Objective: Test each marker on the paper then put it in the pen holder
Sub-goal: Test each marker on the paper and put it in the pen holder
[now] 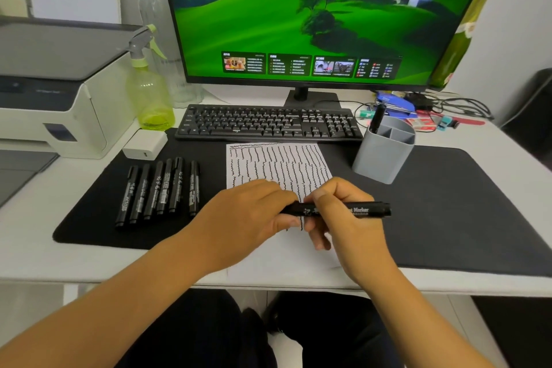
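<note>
Marker [358, 208] is held level over the paper [277, 164], gripped from both ends: left hand [251, 212] curled round the cap end, right hand [337, 212] pinching the barrel. Hands nearly touching, likely for uncapping or recapping; which one cannot be told. Six markers [158, 191] are lined up just left of the left hand, presumably untested. Pen holder [385, 149] is placed beyond the right hand, one marker already inside.
</note>
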Action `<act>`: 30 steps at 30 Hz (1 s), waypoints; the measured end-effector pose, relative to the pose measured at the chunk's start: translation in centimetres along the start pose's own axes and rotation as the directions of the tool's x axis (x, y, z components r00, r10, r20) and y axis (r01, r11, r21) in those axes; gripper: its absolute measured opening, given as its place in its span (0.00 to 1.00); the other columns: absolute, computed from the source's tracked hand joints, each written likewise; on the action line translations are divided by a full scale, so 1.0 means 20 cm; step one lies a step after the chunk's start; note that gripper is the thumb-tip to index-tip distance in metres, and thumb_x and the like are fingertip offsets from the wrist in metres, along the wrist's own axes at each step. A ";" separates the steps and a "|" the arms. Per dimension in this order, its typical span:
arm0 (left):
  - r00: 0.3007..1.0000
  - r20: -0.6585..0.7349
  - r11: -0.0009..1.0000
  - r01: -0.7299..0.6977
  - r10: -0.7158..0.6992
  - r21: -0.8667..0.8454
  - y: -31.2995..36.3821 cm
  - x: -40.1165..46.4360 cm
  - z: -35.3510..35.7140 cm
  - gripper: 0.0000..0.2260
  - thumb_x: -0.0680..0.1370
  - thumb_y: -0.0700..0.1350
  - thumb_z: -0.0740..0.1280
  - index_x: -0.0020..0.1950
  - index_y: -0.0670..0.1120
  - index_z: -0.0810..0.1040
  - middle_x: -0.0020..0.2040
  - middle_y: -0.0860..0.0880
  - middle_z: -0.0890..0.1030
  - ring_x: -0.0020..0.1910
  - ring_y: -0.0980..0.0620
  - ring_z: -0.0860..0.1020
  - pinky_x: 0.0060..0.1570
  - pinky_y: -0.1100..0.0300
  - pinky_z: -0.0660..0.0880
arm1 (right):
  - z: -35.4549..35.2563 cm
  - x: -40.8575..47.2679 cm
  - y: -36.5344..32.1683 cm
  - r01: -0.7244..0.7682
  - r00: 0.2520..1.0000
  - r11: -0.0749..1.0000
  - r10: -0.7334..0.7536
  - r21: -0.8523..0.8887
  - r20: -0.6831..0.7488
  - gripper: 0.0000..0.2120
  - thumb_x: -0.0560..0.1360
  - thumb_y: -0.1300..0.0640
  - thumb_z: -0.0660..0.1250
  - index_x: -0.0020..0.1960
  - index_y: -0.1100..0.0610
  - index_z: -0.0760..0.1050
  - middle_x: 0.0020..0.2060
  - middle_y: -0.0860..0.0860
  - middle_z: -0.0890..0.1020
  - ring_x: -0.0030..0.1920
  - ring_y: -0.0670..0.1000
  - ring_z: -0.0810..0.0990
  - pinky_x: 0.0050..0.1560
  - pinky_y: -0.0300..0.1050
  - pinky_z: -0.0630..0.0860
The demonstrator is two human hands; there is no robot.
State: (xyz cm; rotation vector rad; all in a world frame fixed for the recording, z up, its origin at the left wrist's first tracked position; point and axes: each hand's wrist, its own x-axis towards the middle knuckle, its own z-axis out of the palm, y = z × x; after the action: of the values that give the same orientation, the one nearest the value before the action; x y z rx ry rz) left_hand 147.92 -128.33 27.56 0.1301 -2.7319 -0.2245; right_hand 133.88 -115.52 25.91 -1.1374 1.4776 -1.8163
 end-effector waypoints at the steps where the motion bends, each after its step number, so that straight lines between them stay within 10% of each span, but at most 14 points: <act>1: 1.000 0.030 0.999 0.009 -0.008 -0.038 0.01 0.00 0.01 0.18 0.80 0.57 0.54 0.56 0.47 0.76 0.44 0.53 0.77 0.42 0.57 0.74 0.41 0.60 0.75 | 0.00 -0.01 0.00 0.007 1.000 1.000 -0.007 0.010 0.018 0.11 0.75 0.52 0.65 0.34 0.50 0.75 0.26 0.55 0.81 0.20 0.49 0.73 0.23 0.38 0.69; 4: 0.980 0.165 0.954 0.151 -0.110 -0.260 0.04 0.00 0.00 0.22 0.77 0.63 0.49 0.57 0.52 0.74 0.45 0.61 0.72 0.45 0.61 0.71 0.44 0.69 0.68 | 0.00 -0.03 -0.02 0.121 0.991 0.993 -0.120 -0.004 0.064 0.14 0.76 0.55 0.67 0.34 0.43 0.72 0.27 0.52 0.81 0.21 0.47 0.74 0.25 0.36 0.71; 8: 0.936 0.327 0.851 0.273 -0.129 -0.448 0.06 0.01 -0.05 0.22 0.76 0.65 0.50 0.52 0.52 0.74 0.45 0.56 0.77 0.45 0.56 0.75 0.46 0.57 0.74 | -0.04 -0.03 -0.03 0.191 0.970 0.981 -0.184 -0.029 0.157 0.14 0.76 0.57 0.69 0.36 0.41 0.73 0.29 0.48 0.80 0.25 0.47 0.75 0.27 0.38 0.73; 14: 0.955 0.282 0.994 0.103 -0.094 -0.017 -0.08 0.14 -0.23 0.20 0.76 0.63 0.48 0.58 0.58 0.72 0.49 0.60 0.74 0.49 0.64 0.69 0.49 0.71 0.67 | -0.22 0.04 -0.12 0.099 0.976 0.976 -0.058 -0.193 0.209 0.12 0.76 0.48 0.69 0.58 0.47 0.84 0.43 0.49 0.87 0.39 0.48 0.83 0.39 0.41 0.78; 19: 0.992 0.128 0.999 -0.002 -0.002 0.035 -0.08 0.20 -0.29 0.26 0.74 0.69 0.47 0.67 0.62 0.67 0.49 0.67 0.70 0.47 0.69 0.68 0.46 0.69 0.67 | -0.21 0.13 -0.19 0.367 0.922 0.569 -0.122 -0.736 0.366 0.15 0.78 0.39 0.63 0.60 0.43 0.80 0.41 0.41 0.83 0.43 0.43 0.79 0.39 0.37 0.76; 23: 0.955 -0.059 0.957 0.290 -0.289 0.008 -0.18 0.12 -0.30 0.32 0.71 0.72 0.52 0.73 0.63 0.55 0.50 0.68 0.69 0.41 0.66 0.73 0.36 0.67 0.66 | -0.40 0.30 -0.30 0.122 0.984 0.865 -0.168 -0.487 -0.052 0.05 0.81 0.55 0.65 0.53 0.47 0.79 0.43 0.52 0.86 0.36 0.44 0.80 0.39 0.42 0.80; 30: 0.754 0.097 0.743 0.603 -0.650 0.290 -0.42 -0.11 -0.17 0.18 0.77 0.62 0.59 0.62 0.55 0.71 0.47 0.58 0.75 0.44 0.59 0.74 0.46 0.63 0.73 | -0.56 0.62 -0.22 -0.030 0.880 0.882 -0.201 -0.471 -0.431 0.16 0.80 0.63 0.68 0.66 0.55 0.74 0.57 0.52 0.81 0.53 0.51 0.84 0.54 0.54 0.83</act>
State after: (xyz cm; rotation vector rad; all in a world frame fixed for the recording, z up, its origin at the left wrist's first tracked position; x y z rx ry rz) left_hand 151.83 -136.80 28.31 1.1779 -2.7885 -0.0834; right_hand 118.59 -118.77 33.06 -1.0203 2.2804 -1.9480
